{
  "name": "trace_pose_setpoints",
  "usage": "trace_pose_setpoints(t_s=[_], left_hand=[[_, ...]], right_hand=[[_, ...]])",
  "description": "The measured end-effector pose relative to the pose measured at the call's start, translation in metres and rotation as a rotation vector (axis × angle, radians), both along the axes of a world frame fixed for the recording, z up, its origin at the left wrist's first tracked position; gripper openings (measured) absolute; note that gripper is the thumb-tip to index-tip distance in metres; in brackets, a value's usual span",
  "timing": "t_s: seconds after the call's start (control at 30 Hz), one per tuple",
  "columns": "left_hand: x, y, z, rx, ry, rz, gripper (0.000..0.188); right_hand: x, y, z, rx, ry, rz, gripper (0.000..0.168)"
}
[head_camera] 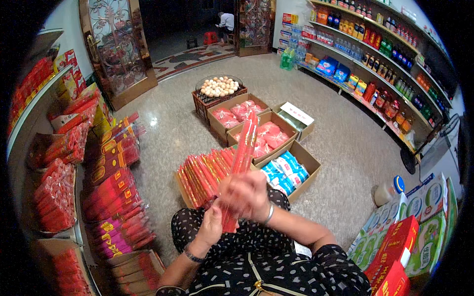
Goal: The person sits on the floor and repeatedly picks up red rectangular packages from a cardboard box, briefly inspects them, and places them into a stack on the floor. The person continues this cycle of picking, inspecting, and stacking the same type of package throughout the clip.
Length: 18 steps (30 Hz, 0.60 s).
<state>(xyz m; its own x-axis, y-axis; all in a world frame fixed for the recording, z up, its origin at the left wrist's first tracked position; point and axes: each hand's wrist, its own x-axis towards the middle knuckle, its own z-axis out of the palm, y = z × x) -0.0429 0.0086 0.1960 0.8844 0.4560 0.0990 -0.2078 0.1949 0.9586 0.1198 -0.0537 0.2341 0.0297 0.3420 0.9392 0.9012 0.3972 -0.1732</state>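
Note:
In front of my lap I hold a long red packet (244, 148) in clear wrap with gold markings, tilted with its far end up. My left hand (210, 227) grips its lower end, thumb along the side. Across its middle, my right hand (247, 194) is curled around the packet; motion blur hides the exact finger positions. Just beyond my hands, a cardboard box (184, 192) holds a row of similar red packets (202, 174). What the packets contain cannot be made out.
Nearby cardboard boxes hold pink bags (272, 135) and blue-white packs (287, 170). Eggs (218, 87) lie in a basket beyond. Red goods (114, 192) line the left; drink shelves (370, 55) stand right. Carton packs (392, 229) are close at right. A person (226, 22) sits outside the doorway.

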Motion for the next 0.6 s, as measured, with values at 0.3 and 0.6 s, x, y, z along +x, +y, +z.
trace_pose_setpoints(t_s=[0.3,0.6], left_hand=[[-0.003,-0.015,0.016,-0.44,-0.052,-0.229,0.057],[0.017,0.004,0.006,-0.091,0.011,-0.13,0.046]], right_hand=[[0.127,0.045,0.02,0.055,1.252,0.419,0.035],[0.09,0.042,0.006,-0.009,1.447,0.765,0.045]])
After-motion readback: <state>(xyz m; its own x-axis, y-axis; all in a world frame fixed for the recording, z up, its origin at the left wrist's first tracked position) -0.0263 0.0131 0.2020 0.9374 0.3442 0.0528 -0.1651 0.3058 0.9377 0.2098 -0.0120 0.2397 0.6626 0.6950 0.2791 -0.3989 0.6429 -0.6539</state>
